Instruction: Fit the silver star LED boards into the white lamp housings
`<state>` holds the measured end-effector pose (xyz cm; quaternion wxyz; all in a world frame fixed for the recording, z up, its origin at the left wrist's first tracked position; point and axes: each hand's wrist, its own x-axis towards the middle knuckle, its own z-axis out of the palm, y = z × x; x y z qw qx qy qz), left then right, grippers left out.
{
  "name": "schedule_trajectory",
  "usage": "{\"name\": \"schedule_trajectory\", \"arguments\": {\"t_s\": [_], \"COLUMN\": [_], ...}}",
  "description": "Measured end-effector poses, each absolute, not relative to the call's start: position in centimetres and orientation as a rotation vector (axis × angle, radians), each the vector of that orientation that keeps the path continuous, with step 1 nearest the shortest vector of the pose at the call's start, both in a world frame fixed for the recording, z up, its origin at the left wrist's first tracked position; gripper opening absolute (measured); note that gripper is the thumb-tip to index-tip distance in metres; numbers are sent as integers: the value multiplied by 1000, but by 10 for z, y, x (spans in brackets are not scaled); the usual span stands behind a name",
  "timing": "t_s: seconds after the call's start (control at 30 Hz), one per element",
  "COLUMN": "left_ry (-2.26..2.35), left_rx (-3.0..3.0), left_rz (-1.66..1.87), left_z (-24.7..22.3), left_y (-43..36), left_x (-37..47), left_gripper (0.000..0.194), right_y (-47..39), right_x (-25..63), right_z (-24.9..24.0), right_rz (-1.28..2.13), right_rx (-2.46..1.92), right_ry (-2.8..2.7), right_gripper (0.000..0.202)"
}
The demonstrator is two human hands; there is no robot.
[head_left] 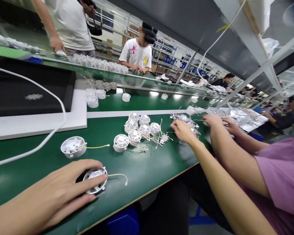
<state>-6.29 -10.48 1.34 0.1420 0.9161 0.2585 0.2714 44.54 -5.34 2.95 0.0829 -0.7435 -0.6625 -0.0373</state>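
My left hand [71,189] lies over a round white fan housing [96,181] near the table's front edge, its fingers around the rim; a short wire with a plug comes out to the right. Behind it sits another white fan housing [73,147] with a yellow wire. Reaching out to the right, my right hand [182,130] has its fingers pinched at the edge of a pile of small wired parts [188,124]; what it holds, if anything, is too small to tell. Several white fans [134,135] with wires stand grouped between the hands.
A person in a pink shirt [276,173] works close on the right, hands beside the pile. A white cable [61,104] crosses a black mat [26,88] at the left. More fans [92,101] stand on the far strip; two people are across the table.
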Motion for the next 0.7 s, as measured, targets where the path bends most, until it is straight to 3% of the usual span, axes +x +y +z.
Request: {"name": "schedule_trajectory", "arguments": {"t_s": [0.2, 0.33, 0.53, 0.7], "left_ry": [601, 592, 573, 665], "left_rx": [2800, 2854, 2817, 2621], "left_rz": [602, 537, 716, 892], "left_z": [32, 47, 69, 73], "left_y": [-100, -101, -103, -96], "left_x": [-60, -55, -50, -38], "left_gripper": [35, 29, 29, 27], "right_y": [-56, -57, -58, -58], "right_x": [439, 430, 418, 365], "right_z": [16, 16, 88, 143], "right_rz": [17, -25, -272, 29], "right_rx": [-1914, -1819, -1773, -1435], "right_ry": [-2027, -1879, -1337, -1255], "right_gripper": [22, 34, 33, 37]}}
